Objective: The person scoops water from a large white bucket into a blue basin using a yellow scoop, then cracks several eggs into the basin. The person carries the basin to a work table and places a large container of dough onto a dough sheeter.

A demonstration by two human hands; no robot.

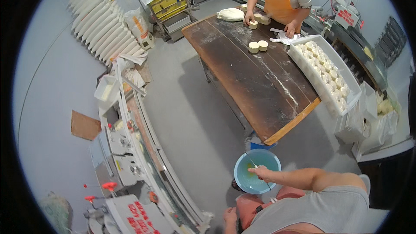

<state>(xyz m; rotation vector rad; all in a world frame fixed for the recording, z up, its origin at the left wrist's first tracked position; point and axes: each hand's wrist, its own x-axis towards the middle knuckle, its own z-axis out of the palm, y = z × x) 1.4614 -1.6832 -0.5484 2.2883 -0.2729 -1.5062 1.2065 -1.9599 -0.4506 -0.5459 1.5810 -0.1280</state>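
My right hand (258, 171) reaches over a round light-blue basin (239, 164), its fingers closed on a thin dark stick (250, 157) with a pale part by the fingers. The stick slants across the basin, its lower end near the rim. Greenish liquid with a yellowish patch shows inside, partly hidden by my hand and forearm. My left hand (230, 215) is low by my leg in pink shorts (248, 206), away from the basin. How its fingers are bent is too small to make out, and I see nothing in it.
A long dark wooden table (242, 78) stands beyond the basin, bearing round pale cakes (254, 47). A co-worker in an orange apron (277, 2) handles a cake and white bags there. A white tray (353, 93) of wrapped pieces sits right; a long machine (151, 160) runs left.
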